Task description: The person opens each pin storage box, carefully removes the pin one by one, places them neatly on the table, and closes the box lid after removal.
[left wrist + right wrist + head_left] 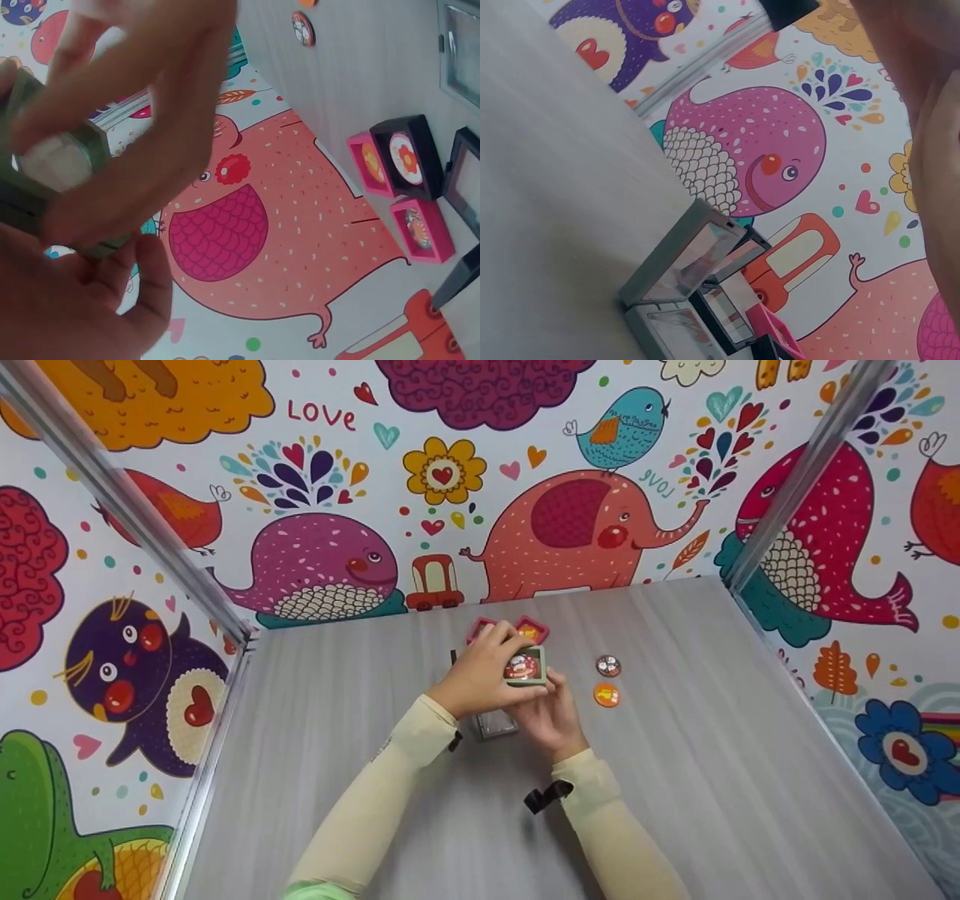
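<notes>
A small green square box (544, 666) with a round picture badge (521, 666) inside is held up in front of me, its open face upward. My left hand (484, 671) grips it from the left, fingers over its far edge and thumb along the near edge. From below and the right, my right hand (551, 716) holds the same box, fingertips at its right side. In the left wrist view the green box (94, 142) is partly covered by fingers. My hands hide some of the cases behind them in the head view.
Two round badges, one dark patterned (608, 665) and one orange (607, 695), lie to the right. Beyond the hands stand pink boxes (421, 231) and a black box (427, 157) with badges inside. A grey case (664, 259) with a clear window stands open beside black cases.
</notes>
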The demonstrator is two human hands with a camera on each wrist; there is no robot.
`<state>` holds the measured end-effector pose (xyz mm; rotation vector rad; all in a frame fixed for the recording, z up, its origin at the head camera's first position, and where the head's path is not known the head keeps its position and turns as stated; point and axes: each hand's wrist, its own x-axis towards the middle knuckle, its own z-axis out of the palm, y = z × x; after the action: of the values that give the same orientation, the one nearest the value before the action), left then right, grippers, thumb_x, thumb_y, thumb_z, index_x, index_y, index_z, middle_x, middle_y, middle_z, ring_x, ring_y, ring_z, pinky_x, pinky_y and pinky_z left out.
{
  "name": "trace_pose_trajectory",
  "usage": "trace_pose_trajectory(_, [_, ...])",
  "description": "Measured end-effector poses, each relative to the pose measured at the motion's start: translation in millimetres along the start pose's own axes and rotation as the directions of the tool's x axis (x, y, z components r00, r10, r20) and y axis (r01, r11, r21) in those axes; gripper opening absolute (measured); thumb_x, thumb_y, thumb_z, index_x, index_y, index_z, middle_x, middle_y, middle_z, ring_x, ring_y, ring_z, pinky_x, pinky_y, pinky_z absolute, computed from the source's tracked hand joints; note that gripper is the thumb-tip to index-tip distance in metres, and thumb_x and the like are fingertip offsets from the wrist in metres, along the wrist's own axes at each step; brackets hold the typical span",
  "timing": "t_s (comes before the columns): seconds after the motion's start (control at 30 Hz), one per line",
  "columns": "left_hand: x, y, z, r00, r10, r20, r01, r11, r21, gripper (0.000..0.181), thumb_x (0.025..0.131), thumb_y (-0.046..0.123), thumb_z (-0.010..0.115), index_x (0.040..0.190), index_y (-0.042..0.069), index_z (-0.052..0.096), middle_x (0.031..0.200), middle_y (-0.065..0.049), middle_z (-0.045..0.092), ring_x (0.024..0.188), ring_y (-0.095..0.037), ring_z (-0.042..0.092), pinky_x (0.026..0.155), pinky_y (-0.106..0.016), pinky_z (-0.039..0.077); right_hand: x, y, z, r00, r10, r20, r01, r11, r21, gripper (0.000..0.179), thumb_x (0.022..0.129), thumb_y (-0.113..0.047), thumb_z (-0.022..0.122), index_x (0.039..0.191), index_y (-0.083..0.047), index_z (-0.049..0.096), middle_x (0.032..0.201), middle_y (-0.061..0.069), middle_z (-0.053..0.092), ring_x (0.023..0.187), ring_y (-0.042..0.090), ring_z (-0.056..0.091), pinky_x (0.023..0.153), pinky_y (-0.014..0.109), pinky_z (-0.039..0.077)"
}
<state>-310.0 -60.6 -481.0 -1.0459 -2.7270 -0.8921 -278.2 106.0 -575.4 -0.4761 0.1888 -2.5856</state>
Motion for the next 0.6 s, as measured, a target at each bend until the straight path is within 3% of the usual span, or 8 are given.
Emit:
trace_pose_trajectory(0.23, [-2.1,2.2,3.8,1.0,0.018,0.008,-0.018,0.999,0.035,0.074,0.088,0.06,0.085,0.143,0.015,0.068,0.131,-0.004,0.055,0.122,-0.022,0.048,0.099,-0.037,0.055,-2.6,-8.0,0.7,0.999,0.028,-0.018,-0.027,0.999,0.038,0.048,0.099,-0.013,0.065,0.143,0.005,0.058,0.133,0.022,0.065,0.116,0.032,0.067,0.098,0.041,0.057])
trace_pose_trajectory(0.4, [-2.9,7.7,0.6,0.999,0.039,0.034,-0.041,0.996,0.075,0.074,0.087,0.061,0.087,0.144,0.017,0.068,0.134,-0.003,0.056,0.124,-0.024,0.048,0.105,-0.043,0.052,-3.2,-10.4,0.1,0.998,0.06,-0.01,-0.059,0.997,0.054,0.049,0.095,-0.011,0.074,0.14,0.003,0.061,0.132,0.021,0.066,0.118,0.031,0.067,0.1,0.041,0.058])
trace_pose_trajectory(0.53, [-2.0,11.2,-0.4,0.998,0.048,0.038,-0.051,0.995,0.088,0.076,0.087,0.062,0.086,0.145,0.017,0.067,0.137,-0.003,0.056,0.124,-0.023,0.048,0.106,-0.043,0.051,-3.1,-10.9,1.9,0.998,0.054,0.04,-0.056,0.996,0.063,0.047,0.096,-0.01,0.072,0.139,0.005,0.062,0.132,0.022,0.066,0.118,0.031,0.067,0.102,0.041,0.057])
trace_pose_trajectory(0.6, [-1.9,11.7,-1.2,0.999,0.035,0.028,-0.037,0.996,0.085,0.076,0.087,0.061,0.085,0.146,0.017,0.066,0.137,-0.003,0.056,0.123,-0.022,0.047,0.104,-0.042,0.051,-2.0,-10.4,4.8,0.999,0.039,0.021,-0.041,0.996,0.074,0.045,0.096,-0.009,0.07,0.138,0.007,0.061,0.13,0.023,0.067,0.116,0.032,0.068,0.099,0.041,0.058])
